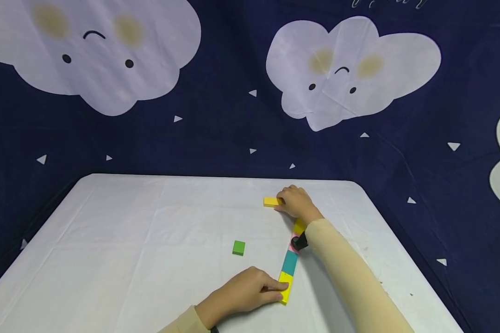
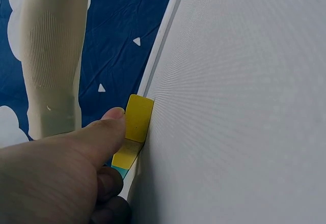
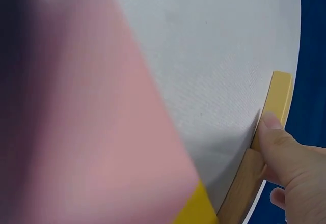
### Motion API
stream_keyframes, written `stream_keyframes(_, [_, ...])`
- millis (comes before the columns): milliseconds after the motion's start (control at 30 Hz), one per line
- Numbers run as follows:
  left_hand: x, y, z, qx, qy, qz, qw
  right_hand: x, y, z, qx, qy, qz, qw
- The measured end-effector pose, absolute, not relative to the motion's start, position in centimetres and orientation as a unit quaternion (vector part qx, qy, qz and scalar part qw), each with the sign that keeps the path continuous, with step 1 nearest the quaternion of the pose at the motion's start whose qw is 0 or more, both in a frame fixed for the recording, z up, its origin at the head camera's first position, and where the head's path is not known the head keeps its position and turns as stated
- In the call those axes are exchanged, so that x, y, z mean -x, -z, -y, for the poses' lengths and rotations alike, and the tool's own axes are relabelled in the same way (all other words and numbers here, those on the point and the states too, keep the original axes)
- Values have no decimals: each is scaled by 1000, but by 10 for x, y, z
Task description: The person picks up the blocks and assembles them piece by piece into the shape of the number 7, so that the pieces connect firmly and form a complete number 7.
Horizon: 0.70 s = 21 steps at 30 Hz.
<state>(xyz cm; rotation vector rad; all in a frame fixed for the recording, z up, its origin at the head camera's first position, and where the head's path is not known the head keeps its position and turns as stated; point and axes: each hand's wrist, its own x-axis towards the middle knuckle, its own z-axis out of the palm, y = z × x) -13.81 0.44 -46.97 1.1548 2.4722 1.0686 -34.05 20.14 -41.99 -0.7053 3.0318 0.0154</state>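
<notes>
On the white table a row of flat blocks runs away from me: a yellow block (image 1: 286, 277) at the near end, a teal block (image 1: 289, 263), a pink block (image 1: 291, 248) and another yellow block (image 1: 299, 225). My left hand (image 1: 247, 289) pinches the near yellow block between thumb and fingers. Farther off, my right hand (image 1: 296, 202) grips a yellow block (image 1: 271, 202) that lies crosswise, pointing left. In the right wrist view this yellow block (image 3: 277, 99) meets a wood-coloured block (image 3: 240, 188). My right wrist covers part of the pink block.
A single green block (image 1: 239, 248) lies left of the row. The white table (image 1: 121, 231) extends widely to the left, with its far edge just beyond the right hand. Behind it hangs a dark blue cloth (image 1: 216, 138) with clouds.
</notes>
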Motion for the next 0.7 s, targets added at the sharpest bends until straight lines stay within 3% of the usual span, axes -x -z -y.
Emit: stream_keyframes(700, [137, 467, -4, -390, -359, -842, 103, 340, 419, -211, 215, 27, -974, 61])
